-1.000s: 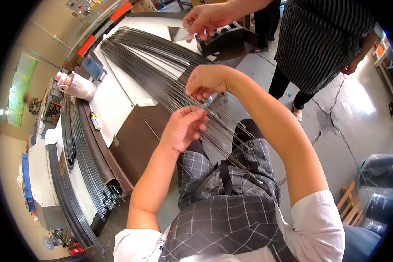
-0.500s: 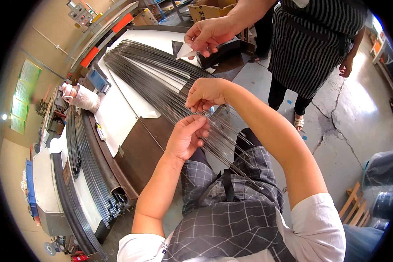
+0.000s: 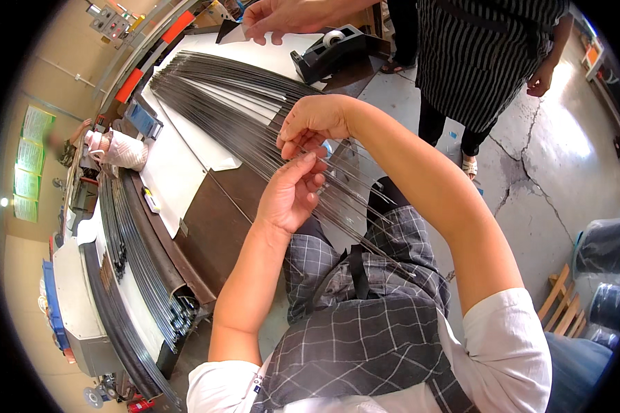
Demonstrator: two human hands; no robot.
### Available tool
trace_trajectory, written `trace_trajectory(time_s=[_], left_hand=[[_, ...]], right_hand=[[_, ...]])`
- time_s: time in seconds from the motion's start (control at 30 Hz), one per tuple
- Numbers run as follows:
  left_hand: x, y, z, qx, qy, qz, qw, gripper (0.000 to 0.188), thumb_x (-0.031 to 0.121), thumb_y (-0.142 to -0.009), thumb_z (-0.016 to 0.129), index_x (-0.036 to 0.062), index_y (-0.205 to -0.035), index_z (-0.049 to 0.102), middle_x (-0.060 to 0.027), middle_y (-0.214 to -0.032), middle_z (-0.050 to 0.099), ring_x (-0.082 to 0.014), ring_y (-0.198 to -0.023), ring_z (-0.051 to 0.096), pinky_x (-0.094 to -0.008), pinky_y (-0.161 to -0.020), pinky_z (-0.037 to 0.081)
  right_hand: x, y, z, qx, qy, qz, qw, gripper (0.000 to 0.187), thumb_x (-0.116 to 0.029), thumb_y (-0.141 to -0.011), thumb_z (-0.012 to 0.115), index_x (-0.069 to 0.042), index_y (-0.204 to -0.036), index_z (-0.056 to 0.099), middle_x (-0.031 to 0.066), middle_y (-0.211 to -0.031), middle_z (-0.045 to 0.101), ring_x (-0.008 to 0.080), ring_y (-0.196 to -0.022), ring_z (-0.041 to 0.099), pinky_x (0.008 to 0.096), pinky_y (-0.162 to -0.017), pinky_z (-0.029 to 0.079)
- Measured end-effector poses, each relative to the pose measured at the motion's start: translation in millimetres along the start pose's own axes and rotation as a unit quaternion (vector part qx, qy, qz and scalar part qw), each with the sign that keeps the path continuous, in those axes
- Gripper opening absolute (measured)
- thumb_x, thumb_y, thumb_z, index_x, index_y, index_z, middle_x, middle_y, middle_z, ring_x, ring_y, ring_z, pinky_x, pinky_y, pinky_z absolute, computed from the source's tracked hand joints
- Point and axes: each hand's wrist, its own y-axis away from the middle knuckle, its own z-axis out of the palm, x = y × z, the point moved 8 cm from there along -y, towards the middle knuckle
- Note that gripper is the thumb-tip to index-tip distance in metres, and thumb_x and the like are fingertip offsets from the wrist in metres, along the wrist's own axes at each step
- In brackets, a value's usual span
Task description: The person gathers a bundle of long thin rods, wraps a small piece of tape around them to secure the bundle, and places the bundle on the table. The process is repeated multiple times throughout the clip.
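Long thin dark rods (image 3: 213, 117) fan out over white paper on the table, and their near ends reach over my lap. My left hand (image 3: 291, 196) is closed, thumb against fingertips, on some of these rods. Just beyond it, almost touching, my right hand (image 3: 318, 124) bends down at the wrist and pinches thin rods too. How many rods each hand holds is hidden by the fingers. A co-worker's hand (image 3: 275, 19) at the far edge holds a small clear piece that looks like tape. Below that hand stands a black tape dispenser (image 3: 331, 51).
Left on the table are a wrapped pink bottle (image 3: 117, 149), a blue box-like holder (image 3: 143, 120) and a yellow-white cutter (image 3: 151, 200). Thicker dark tubes (image 3: 145, 268) lie on a lower rack. A co-worker in a striped apron (image 3: 486, 65) stands at the far right.
The co-worker's hand has moved away to the far left, uncovering the tape dispenser. My hands have risen slightly and stay close together on the rods. The whole view has shifted a little.
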Motion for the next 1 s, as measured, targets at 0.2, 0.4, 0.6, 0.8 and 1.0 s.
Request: trace_trajectory(time_s=[0.2,0.4,0.6,0.8,1.0], left_hand=[[3,-8,-1,-0.033,0.070,0.040,0.996,0.014,0.019,-0.083,0.063,0.0090,-0.093,0.059,0.0039,-0.078,0.056,-0.0041,-0.064,0.050,-0.0122,-0.043,0.038],[-2,-6,5,0.019,0.067,0.038,0.997,0.011,0.020,-0.082,0.065,0.0115,-0.079,0.059,0.0052,-0.071,0.055,-0.0039,-0.059,0.046,-0.0149,-0.044,0.035],[8,-13,9,0.012,0.024,0.077,0.997,0.014,0.022,-0.082,0.066,0.0137,-0.074,0.058,0.0064,-0.067,0.052,-0.0018,-0.054,0.043,-0.0146,-0.042,0.031],[5,-27,26,0.011,-0.003,0.052,0.999,0.025,0.038,-0.085,0.060,0.0138,-0.086,0.057,0.0056,-0.064,0.051,-0.0026,-0.052,0.040,-0.0149,-0.040,0.029],[48,-20,-7,0.045,-0.247,0.158,0.955,0.030,0.033,-0.088,0.056,0.0050,-0.084,0.063,0.0016,-0.066,0.057,-0.0029,-0.051,0.045,-0.0155,-0.040,0.032]], right_hand=[[-3,-1,8,-0.031,-0.052,-0.013,0.998,0.025,-0.018,-0.082,0.060,0.003,-0.094,0.062,0.0129,-0.085,0.066,0.0132,-0.069,0.060,0.0261,-0.065,0.046],[2,-8,-13,0.061,0.055,-0.028,0.996,0.015,-0.016,-0.074,0.070,-0.003,-0.079,0.065,0.0004,-0.071,0.060,0.0082,-0.062,0.053,0.0198,-0.054,0.041],[-10,1,-13,0.070,0.006,-0.036,0.997,0.020,-0.012,-0.073,0.069,0.002,-0.087,0.066,0.0055,-0.072,0.062,0.0094,-0.066,0.056,0.0195,-0.056,0.042],[-21,5,-30,0.104,0.113,-0.059,0.986,0.019,-0.012,-0.071,0.069,0.002,-0.083,0.066,0.0071,-0.068,0.062,0.0115,-0.059,0.055,0.0230,-0.054,0.044],[-15,19,-62,0.219,0.451,0.018,0.865,0.015,-0.013,-0.064,0.065,0.000,-0.071,0.066,0.0103,-0.064,0.063,0.0131,-0.063,0.061,0.0277,-0.056,0.046]])
